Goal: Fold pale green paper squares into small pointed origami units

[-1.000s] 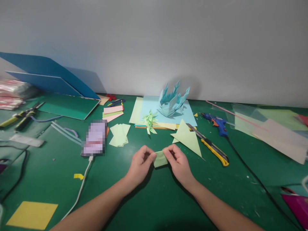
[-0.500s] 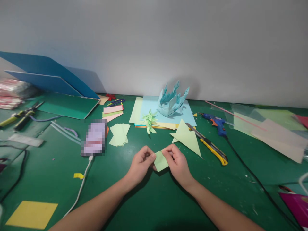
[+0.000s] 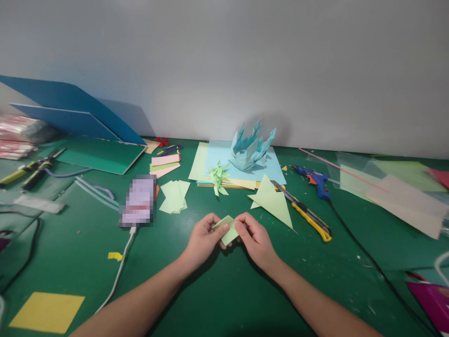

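Note:
Both my hands hold one small folded piece of light green paper [image 3: 228, 229] just above the green table mat [image 3: 224, 290]. My left hand [image 3: 203, 238] pinches its left corner with thumb and fingers closed. My right hand [image 3: 256, 236] grips its right side, fingers curled. A light green paper triangle [image 3: 273, 201] lies right behind my right hand. A fan of light green paper pieces [image 3: 174, 196] lies behind my left hand.
A yellow utility knife [image 3: 308, 217] and a blue glue gun [image 3: 315, 180] with its black cord lie to the right. A blue origami model [image 3: 250, 147] stands on coloured sheets at the back. A phone [image 3: 137, 201] on a white cable and pliers [image 3: 31, 169] lie left.
The green piece was turned between my fingers, from lying flat and wide to a tilted diamond shape. My hands drew slightly closer together.

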The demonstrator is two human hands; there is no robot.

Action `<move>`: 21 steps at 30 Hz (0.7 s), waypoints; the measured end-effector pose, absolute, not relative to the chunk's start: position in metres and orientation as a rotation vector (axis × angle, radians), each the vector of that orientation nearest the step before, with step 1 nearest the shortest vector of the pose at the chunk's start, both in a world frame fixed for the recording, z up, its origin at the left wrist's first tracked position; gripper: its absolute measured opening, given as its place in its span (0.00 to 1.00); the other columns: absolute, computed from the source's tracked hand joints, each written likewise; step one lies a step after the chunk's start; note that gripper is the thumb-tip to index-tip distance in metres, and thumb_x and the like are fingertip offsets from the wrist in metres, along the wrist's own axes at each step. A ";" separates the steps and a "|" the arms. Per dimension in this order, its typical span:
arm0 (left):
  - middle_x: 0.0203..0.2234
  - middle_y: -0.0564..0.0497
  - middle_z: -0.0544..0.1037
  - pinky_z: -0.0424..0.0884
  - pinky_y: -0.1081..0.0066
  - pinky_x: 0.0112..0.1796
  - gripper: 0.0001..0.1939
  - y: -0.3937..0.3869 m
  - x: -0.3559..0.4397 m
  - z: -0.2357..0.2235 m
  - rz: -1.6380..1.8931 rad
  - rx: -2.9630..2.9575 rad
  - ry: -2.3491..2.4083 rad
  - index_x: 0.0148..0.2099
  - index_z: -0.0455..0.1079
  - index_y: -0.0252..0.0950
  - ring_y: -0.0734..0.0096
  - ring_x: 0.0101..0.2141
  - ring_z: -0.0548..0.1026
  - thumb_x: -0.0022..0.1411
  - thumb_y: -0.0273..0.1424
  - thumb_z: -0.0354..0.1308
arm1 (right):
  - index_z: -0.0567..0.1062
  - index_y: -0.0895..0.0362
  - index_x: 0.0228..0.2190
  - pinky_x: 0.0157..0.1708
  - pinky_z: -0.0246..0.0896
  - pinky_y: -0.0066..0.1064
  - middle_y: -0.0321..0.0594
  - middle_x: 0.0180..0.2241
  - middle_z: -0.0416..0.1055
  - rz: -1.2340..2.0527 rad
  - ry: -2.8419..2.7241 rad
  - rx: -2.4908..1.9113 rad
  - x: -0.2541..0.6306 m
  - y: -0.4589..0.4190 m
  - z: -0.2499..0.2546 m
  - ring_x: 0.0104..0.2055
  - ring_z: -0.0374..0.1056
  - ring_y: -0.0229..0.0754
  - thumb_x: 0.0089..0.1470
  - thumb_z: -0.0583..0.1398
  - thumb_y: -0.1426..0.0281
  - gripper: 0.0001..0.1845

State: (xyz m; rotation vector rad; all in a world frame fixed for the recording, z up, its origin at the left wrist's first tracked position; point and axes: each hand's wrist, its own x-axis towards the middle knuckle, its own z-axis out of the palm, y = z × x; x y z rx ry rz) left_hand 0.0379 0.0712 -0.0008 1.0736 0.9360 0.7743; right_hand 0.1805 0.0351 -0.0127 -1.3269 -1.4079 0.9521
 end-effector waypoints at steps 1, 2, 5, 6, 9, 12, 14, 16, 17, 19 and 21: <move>0.14 0.57 0.71 0.64 0.77 0.19 0.20 0.071 0.038 -0.001 0.783 1.074 0.937 0.25 0.58 0.36 0.77 0.16 0.68 0.46 0.45 0.63 | 0.62 0.54 0.25 0.22 0.53 0.26 0.30 0.19 0.58 0.959 -1.425 -1.324 0.181 0.035 -0.013 0.21 0.58 0.35 0.59 0.49 0.62 0.13; 0.15 0.57 0.71 0.64 0.77 0.20 0.20 0.071 0.037 -0.001 0.784 1.081 0.937 0.26 0.58 0.37 0.77 0.17 0.68 0.47 0.45 0.62 | 0.61 0.54 0.24 0.22 0.53 0.26 0.30 0.19 0.58 0.945 -1.442 -1.329 0.181 0.036 -0.014 0.21 0.58 0.35 0.59 0.49 0.62 0.14; 0.16 0.59 0.66 0.63 0.75 0.22 0.20 0.069 0.036 -0.004 0.754 1.203 0.971 0.25 0.56 0.37 0.77 0.18 0.65 0.48 0.46 0.60 | 0.60 0.54 0.21 0.22 0.51 0.25 0.30 0.18 0.56 0.829 -1.511 -1.349 0.182 0.036 -0.015 0.20 0.55 0.34 0.58 0.49 0.64 0.15; 0.16 0.60 0.64 0.62 0.75 0.22 0.20 0.068 0.036 -0.005 0.744 1.289 1.002 0.24 0.56 0.37 0.78 0.19 0.64 0.49 0.46 0.59 | 0.60 0.55 0.21 0.22 0.51 0.25 0.30 0.18 0.56 0.791 -1.551 -1.339 0.183 0.035 -0.015 0.20 0.55 0.34 0.58 0.50 0.65 0.15; 0.17 0.59 0.59 0.58 0.75 0.24 0.18 0.067 0.034 -0.005 0.710 1.588 1.063 0.22 0.57 0.36 0.77 0.21 0.60 0.55 0.44 0.54 | 0.62 0.55 0.21 0.23 0.51 0.25 0.31 0.19 0.58 0.709 -1.687 -1.272 0.184 0.035 -0.014 0.21 0.56 0.34 0.57 0.51 0.68 0.14; 0.19 0.58 0.61 0.58 0.75 0.27 0.17 0.070 0.031 -0.001 0.632 1.700 0.979 0.24 0.61 0.35 0.76 0.24 0.61 0.59 0.41 0.49 | 0.63 0.55 0.21 0.23 0.52 0.25 0.32 0.19 0.60 0.684 -1.742 -1.247 0.186 0.035 -0.015 0.22 0.57 0.35 0.57 0.51 0.69 0.14; 0.18 0.58 0.62 0.58 0.75 0.26 0.18 0.074 0.028 0.002 0.528 1.640 0.918 0.25 0.62 0.35 0.76 0.23 0.62 0.58 0.43 0.50 | 0.64 0.55 0.20 0.23 0.52 0.25 0.32 0.18 0.60 0.692 -1.747 -1.253 0.187 0.035 -0.015 0.22 0.57 0.35 0.57 0.51 0.69 0.14; 0.17 0.58 0.62 0.58 0.75 0.23 0.19 0.077 0.026 0.005 0.412 1.501 0.849 0.26 0.63 0.35 0.76 0.21 0.62 0.56 0.47 0.52 | 0.64 0.56 0.20 0.22 0.51 0.25 0.32 0.18 0.59 0.711 -1.753 -1.248 0.187 0.035 -0.015 0.21 0.56 0.34 0.56 0.52 0.68 0.14; 0.17 0.58 0.62 0.58 0.75 0.22 0.20 0.078 0.025 0.005 0.398 1.457 0.839 0.25 0.63 0.35 0.76 0.20 0.62 0.54 0.48 0.53 | 0.64 0.56 0.20 0.22 0.50 0.25 0.31 0.17 0.58 0.723 -1.754 -1.244 0.187 0.035 -0.015 0.21 0.56 0.34 0.56 0.52 0.68 0.14; 0.16 0.58 0.61 0.58 0.76 0.21 0.23 0.079 0.026 0.005 0.429 1.399 0.853 0.24 0.63 0.34 0.77 0.19 0.61 0.51 0.51 0.54 | 0.63 0.56 0.19 0.21 0.48 0.25 0.30 0.16 0.55 0.765 -1.736 -1.237 0.187 0.035 -0.015 0.19 0.53 0.33 0.55 0.53 0.67 0.15; 0.14 0.58 0.62 0.59 0.75 0.19 0.25 0.077 0.027 0.004 0.469 1.317 0.888 0.23 0.63 0.35 0.77 0.17 0.61 0.48 0.53 0.55 | 0.61 0.56 0.18 0.21 0.47 0.25 0.29 0.16 0.53 0.844 -1.681 -1.236 0.186 0.035 -0.013 0.19 0.51 0.33 0.54 0.53 0.66 0.16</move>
